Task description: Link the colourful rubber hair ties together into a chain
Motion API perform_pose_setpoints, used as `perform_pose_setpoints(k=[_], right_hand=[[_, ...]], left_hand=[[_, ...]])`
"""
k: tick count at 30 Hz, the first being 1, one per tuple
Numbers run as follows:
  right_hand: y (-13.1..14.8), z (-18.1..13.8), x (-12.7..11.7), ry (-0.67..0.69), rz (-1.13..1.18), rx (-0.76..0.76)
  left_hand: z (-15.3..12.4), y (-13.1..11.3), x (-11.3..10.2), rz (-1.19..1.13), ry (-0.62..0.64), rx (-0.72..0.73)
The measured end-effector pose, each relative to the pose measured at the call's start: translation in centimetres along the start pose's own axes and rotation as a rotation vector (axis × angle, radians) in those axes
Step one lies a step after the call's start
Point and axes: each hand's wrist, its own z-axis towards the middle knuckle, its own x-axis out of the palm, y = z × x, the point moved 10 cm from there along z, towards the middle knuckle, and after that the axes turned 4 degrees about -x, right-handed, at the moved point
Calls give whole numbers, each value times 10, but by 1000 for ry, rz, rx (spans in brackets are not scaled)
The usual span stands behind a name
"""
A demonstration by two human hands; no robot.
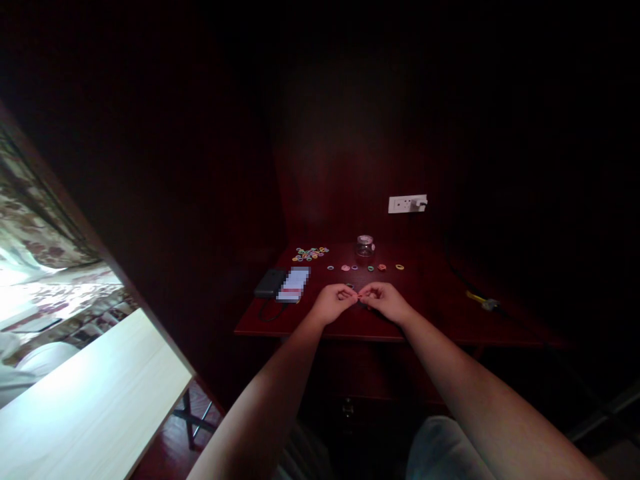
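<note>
My left hand (334, 301) and my right hand (386, 301) meet fingertip to fingertip just above the dark red desk. Both are closed in a pinch on a tiny reddish thing (359, 297), which looks like a small hair tie; the fingers cover most of it. Just beyond my left fingers lies a dark ring-shaped tie (350, 286), partly hidden. Farther back, small hair ties form a loose row, among them a pink one (345, 268), a green one (371, 269), an orange one (382, 267) and a yellow one (400, 267). A mixed pile of hair ties (310, 254) lies back left.
A clear jar (365, 247) stands behind the row. At the left are a phone (294, 285) and a black power bank (270, 283) with a cable. A wall socket (407, 204) holds a plug. Dark panels enclose the desk (430, 313); a pale table (100, 393) stands outside, left.
</note>
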Motion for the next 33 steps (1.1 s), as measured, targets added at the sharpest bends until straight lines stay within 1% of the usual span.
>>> perform_pose_setpoints(k=[6,14,23,29,33], right_hand=[[-1,0,-1,2,-6,-6],[-3,0,-1,6,-45,0],[6,-1,3,31,-87,-14],[7,-1,0,0,-82,-17],[6,-1,1,3,-65,-21]], left_hand=[[0,-1,1,11,9,6],[0,-2,-1,22,-10,23],[0,0,-2,26,-19,11],[0,0,-1,29,-10,-3],[0,-1,-2,41,-20,-5]])
